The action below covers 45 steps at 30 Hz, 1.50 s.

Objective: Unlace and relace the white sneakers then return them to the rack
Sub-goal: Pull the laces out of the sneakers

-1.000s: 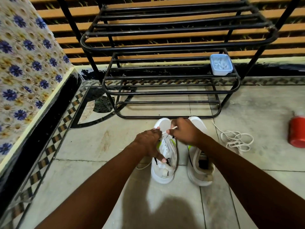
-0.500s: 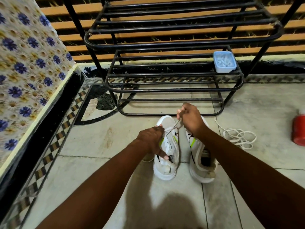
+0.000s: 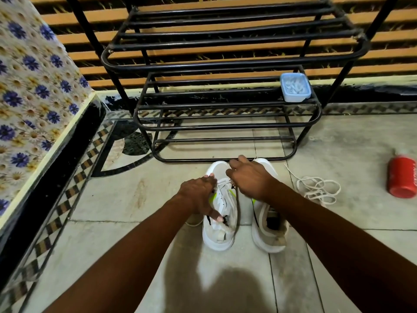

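left hand (image 3: 198,195) grasps the left sneaker (image 3: 220,213); right hand (image 3: 249,177), at 1 o'clock, pinches its lace (image 3: 222,182). loose lace (image 3: 318,190) lies at 3 o'clock.

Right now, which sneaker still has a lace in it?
The left sneaker, under the left hand: laces cross its eyelets. The right sneaker shows none; a loose lace lies on the floor beside it.

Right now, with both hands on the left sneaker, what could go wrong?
1. The left hand only steadies the left sneaker; a hard pull by the right hand on its lace could drag it into the right sneaker.
2. The loose lace lies on the floor beside that shoe and could snag or tangle.
3. The red bottle lies on its side and may roll.
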{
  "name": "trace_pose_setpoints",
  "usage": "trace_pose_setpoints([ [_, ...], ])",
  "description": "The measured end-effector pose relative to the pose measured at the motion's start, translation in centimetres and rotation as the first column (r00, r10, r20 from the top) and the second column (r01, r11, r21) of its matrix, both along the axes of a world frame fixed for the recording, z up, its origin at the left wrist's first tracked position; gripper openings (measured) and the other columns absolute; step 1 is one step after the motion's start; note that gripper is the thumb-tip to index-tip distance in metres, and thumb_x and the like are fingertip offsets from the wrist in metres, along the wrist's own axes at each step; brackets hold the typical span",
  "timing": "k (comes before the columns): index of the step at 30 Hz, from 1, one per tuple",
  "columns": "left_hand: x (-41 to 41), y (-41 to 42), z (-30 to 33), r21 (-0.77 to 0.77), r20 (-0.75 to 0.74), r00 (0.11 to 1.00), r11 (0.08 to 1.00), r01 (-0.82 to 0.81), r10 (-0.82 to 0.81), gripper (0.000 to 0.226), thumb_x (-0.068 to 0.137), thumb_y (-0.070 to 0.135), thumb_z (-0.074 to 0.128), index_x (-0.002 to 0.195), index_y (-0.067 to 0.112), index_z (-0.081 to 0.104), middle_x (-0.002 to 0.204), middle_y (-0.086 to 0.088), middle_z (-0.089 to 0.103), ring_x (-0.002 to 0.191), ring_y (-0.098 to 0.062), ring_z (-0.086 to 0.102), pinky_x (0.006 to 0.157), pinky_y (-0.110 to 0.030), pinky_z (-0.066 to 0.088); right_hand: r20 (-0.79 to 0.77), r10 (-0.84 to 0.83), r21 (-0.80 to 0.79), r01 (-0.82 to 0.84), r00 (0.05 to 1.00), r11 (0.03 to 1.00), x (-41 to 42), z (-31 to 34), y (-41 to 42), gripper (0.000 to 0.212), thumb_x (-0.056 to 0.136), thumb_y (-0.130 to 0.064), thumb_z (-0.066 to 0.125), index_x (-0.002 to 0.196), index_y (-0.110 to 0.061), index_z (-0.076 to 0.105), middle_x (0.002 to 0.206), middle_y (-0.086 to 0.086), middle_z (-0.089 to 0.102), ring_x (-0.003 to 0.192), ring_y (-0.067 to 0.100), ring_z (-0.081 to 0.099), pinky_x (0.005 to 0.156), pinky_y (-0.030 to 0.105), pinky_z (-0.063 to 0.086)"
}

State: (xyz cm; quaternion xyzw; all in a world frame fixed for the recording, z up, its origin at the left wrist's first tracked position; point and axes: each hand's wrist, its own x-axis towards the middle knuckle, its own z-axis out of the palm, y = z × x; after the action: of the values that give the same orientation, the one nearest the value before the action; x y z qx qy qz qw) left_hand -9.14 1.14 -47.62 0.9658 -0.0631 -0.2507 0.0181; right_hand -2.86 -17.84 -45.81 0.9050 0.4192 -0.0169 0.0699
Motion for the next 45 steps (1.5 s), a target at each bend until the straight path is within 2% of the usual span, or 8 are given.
trace_pose_setpoints([
  [8,0.1,0.2,-0.1,-0.003,0.006,1.0,1.0,-0.001,0.001,0.141,0.058,0.087,0.076,0.165,0.022,0.011,0.172,0.0,0.019,0.153,-0.022,0.029,0.12,-0.037,0.029,0.172,-0.257,0.413,0.167,0.951,0.895,1.6,2.3,0.2,0.033,0.081,-0.006,0.059,0.113,-0.009,0.059,0.129,0.011,0.048,0.116,0.03,0.045,0.09,0.048,0.042],
  [11,0.0,0.2,0.1,0.001,0.004,1.0,1.0,0.016,-0.016,0.138,0.061,0.086,0.075,0.165,0.021,0.011,0.173,-0.001,0.015,0.154,-0.022,0.028,0.121,-0.037,0.028,-0.397,-0.172,0.851,0.432,0.902,0.3,1.7,2.9,0.5,0.013,0.09,0.006,0.051,0.091,-0.006,0.053,0.108,0.011,0.063,0.106,0.03,0.06,0.089,0.053,0.051],
  [14,-0.1,0.2,0.2,-0.006,-0.001,1.0,1.0,0.018,-0.018,0.136,0.063,0.085,0.075,0.165,0.022,0.012,0.173,0.0,0.013,0.155,-0.022,0.025,0.122,-0.038,0.026,-0.729,0.235,0.604,0.766,0.643,-0.22,0.7,3.7,1.6,0.019,0.105,0.0,0.04,0.088,-0.003,0.05,0.093,0.017,0.066,0.08,0.026,0.071,0.074,0.039,0.06],
  [17,-0.2,0.1,0.3,-0.001,0.006,1.0,1.0,0.019,-0.019,0.137,0.062,0.085,0.075,0.165,0.021,0.012,0.173,-0.001,0.015,0.155,-0.022,0.026,0.123,-0.038,0.027,-0.575,-0.013,0.792,0.56,0.818,0.243,0.9,3.6,0.7,0.019,0.102,-0.004,0.044,0.086,-0.013,0.051,0.084,0.01,0.066,0.065,0.016,0.058,0.058,0.029,0.047],
  [21,-0.2,0.1,0.2,-0.014,0.007,1.0,1.0,0.018,-0.017,0.136,0.062,0.086,0.075,0.164,0.021,0.012,0.173,-0.001,0.015,0.155,-0.021,0.025,0.122,-0.037,0.026,-0.264,0.061,0.262,0.011,0.963,0.965,1.6,1.5,-1.5,0.008,0.092,-0.015,0.052,0.094,-0.021,0.048,0.076,0.001,0.058,0.07,0.019,0.055,0.059,0.042,0.053],
  [30,-0.3,0.3,0.1,-0.025,0.008,1.0,1.0,0.008,-0.008,0.135,0.06,0.086,0.076,0.164,0.024,0.015,0.171,0.001,0.019,0.151,-0.023,0.032,0.118,-0.037,0.031,-0.151,0.053,0.623,0.053,0.987,0.781,1.3,0.3,-0.6,0.024,0.078,0.003,0.065,0.073,-0.021,0.065,0.074,-0.014,0.049,0.083,0.015,0.041,0.066,0.043,0.047],
  [38,-0.2,0.2,0.4,-0.065,-0.002,1.0,0.998,-0.011,0.011,0.131,0.059,0.082,0.08,0.162,0.028,0.02,0.17,0.004,0.023,0.148,-0.024,0.037,0.118,-0.039,0.032,-0.676,0.241,0.665,0.717,0.697,-0.207,1.0,5.5,-0.3,0.021,0.099,0.008,0.051,0.083,-0.004,0.055,0.075,0.016,0.052,0.066,0.019,0.065,0.064,0.035,0.058],
  [45,-0.1,0.2,0.5,-0.066,-0.018,0.999,0.997,-0.035,0.034,0.134,0.055,0.085,0.08,0.162,0.03,0.019,0.17,0.006,0.022,0.15,-0.024,0.035,0.119,-0.04,0.031,-0.263,0.007,0.563,0.147,0.965,0.813,2.1,2.0,-3.5,0.012,0.097,-0.01,0.045,0.094,-0.02,0.041,0.081,0.0,0.051,0.071,0.017,0.05,0.064,0.037,0.04],
])
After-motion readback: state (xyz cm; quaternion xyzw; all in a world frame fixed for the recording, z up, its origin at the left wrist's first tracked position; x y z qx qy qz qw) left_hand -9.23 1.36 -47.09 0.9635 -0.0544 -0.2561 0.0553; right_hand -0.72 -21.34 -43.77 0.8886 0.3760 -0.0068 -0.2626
